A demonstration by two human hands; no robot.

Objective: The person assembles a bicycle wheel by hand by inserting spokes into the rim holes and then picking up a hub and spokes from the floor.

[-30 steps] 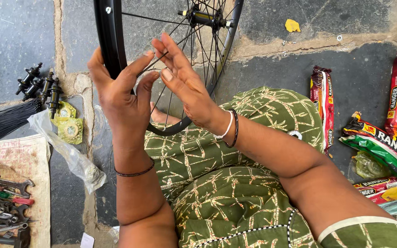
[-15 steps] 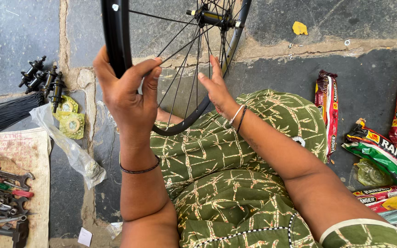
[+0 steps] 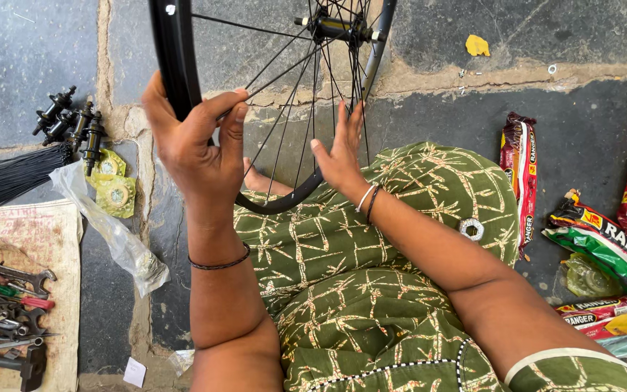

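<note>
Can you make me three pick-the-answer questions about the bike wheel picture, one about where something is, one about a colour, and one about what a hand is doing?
1. Where do the spanners lie?
A. on a mat at the person's left
B. inside the wheel
C. on the person's lap

2. What colour is the wheel rim?
A. red
B. black
C. white

3. What is the left hand doing?
A. lying flat on the floor
B. picking up a spanner
C. gripping the rim

Answers:
1. A, the spanners rest on the pale mat at the lower left, away from the wheel.
2. B, the rim looks black all round, like the spokes.
3. C, its fingers and thumb wrap the rim, while the right hand reaches open among the spokes.
</note>
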